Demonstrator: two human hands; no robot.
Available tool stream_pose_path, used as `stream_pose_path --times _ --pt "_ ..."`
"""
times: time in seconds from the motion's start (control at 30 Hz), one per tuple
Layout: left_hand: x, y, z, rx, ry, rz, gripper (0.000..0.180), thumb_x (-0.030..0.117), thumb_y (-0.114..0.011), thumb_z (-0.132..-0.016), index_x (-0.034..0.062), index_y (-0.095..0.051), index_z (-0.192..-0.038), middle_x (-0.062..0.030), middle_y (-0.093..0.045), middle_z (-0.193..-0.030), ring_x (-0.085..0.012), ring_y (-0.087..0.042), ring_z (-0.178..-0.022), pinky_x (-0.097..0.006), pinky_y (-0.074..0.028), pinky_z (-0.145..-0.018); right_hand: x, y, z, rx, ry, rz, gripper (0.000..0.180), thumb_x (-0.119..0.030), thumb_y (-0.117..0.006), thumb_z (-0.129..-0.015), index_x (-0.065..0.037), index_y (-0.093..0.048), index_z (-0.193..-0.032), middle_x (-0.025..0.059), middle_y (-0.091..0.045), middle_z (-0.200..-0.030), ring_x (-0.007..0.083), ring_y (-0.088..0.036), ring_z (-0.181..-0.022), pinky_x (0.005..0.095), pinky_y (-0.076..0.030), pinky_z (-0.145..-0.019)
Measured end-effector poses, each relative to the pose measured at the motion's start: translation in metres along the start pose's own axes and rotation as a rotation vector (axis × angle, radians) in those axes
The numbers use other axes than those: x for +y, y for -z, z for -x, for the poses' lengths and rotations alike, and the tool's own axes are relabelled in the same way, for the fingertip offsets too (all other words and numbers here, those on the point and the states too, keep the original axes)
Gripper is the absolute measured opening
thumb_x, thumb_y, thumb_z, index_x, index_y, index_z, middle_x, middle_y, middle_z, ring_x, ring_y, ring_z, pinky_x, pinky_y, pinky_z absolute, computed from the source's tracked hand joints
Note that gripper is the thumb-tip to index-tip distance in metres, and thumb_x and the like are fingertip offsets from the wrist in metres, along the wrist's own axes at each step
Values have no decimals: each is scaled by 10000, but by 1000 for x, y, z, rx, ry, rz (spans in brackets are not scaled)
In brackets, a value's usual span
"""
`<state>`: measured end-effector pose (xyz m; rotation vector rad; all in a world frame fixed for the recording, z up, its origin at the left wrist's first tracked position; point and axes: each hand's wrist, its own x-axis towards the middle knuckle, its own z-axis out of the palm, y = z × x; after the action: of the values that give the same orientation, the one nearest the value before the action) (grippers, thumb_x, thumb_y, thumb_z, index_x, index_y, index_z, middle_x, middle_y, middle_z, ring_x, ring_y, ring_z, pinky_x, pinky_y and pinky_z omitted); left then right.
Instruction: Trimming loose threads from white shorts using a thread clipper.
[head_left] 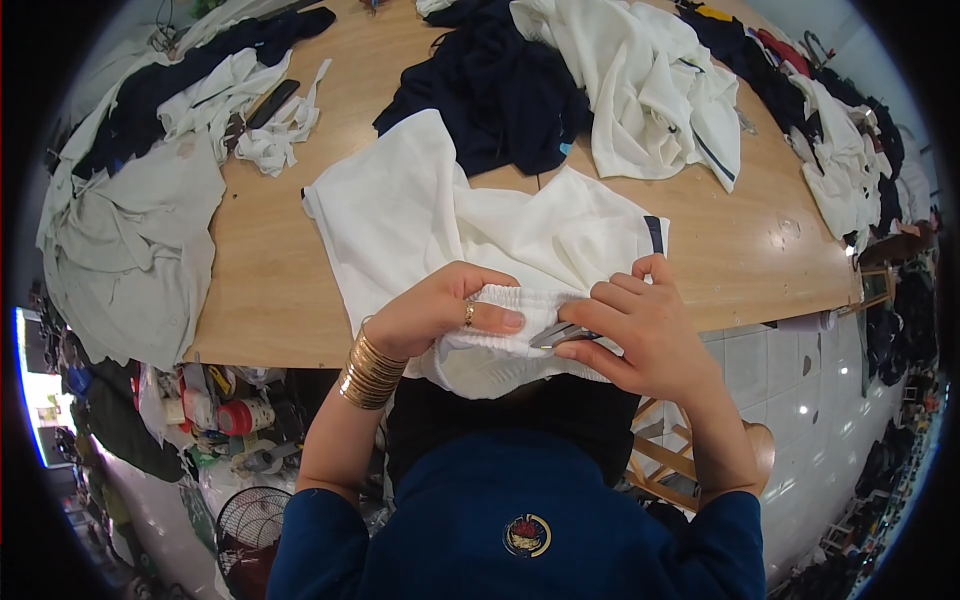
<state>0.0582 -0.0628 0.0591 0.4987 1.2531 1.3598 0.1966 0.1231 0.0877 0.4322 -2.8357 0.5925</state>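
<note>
A pair of white shorts point(540, 235) with dark trim at the leg hems lies at the table's front edge. Its gathered elastic waistband point(525, 300) is lifted toward my body. My left hand point(455, 305), with a ring and gold bangles at the wrist, pinches the waistband between thumb and fingers. Close beside it, my right hand point(635, 325) is closed round small grey metal thread snips point(568, 336), partly hidden by the fingers. The tips of the snips lie against the waistband.
A wooden table point(265, 270) spreads out ahead. On it are a navy garment pile point(490, 95), more white garments point(650, 90), a pale grey cloth point(140, 245) and white fabric strips point(275, 145) near a black phone-like object point(273, 103). A wooden stool point(665, 460) stands below right.
</note>
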Motion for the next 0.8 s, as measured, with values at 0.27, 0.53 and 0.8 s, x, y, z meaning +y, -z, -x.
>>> stream_pose_path --times 0.27,0.53,0.8 --pt "1 5 -5 -60 10 -9 277 170 -664 -731 -37 -616 -910 -31 -625 -805 -58 -551 -702 -182 -429 -642 2 0 -3 17 48 49 213 -334 -624 -800 -130 -569 -828 11 -463 -623 173 -482 -623 341 -296 -713" --pt "-5 8 -6 -4 2 -34 302 176 -679 -771 -22 -631 -994 -52 -650 -900 -70 -581 -778 -194 -452 -707 5 -9 4 127 -54 2 206 -304 -649 -783 -113 -575 -803 16 -501 -626 172 -501 -610 336 -306 -694" --pt "-4 -3 0 96 -48 -70 326 207 -662 -797 -29 -623 -1017 -58 -650 -887 -75 -576 -767 -203 -450 -700 -12 -14 8 137 -163 -45 219 -298 -635 -800 -88 -576 -822 27 -551 -655 184 -535 -610 335 -321 -670"
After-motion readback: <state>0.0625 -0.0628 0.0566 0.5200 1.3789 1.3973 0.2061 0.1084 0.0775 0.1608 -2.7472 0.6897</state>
